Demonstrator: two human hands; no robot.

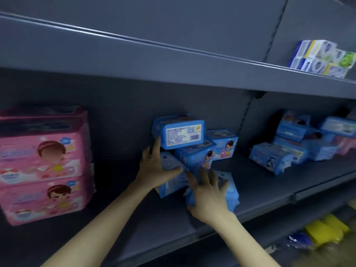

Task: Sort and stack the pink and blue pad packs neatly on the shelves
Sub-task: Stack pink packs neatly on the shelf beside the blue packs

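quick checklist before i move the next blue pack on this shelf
1. top pack steady: not ok, tilted on the packs beneath.
2. left hand grip: cannot tell, a finger touches the top pack.
3. right hand on front pack: ok, fingers spread over it.
4. pink stack neat: ok.
5. right pile sorted: not ok, jumbled, pink among blue.

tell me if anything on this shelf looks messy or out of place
Yes. The blue packs in the middle lie tumbled, the top one tilted with its label side out. The heap to the right is jumbled too, with something pink mixed in. The pink stack on the left looks neat.
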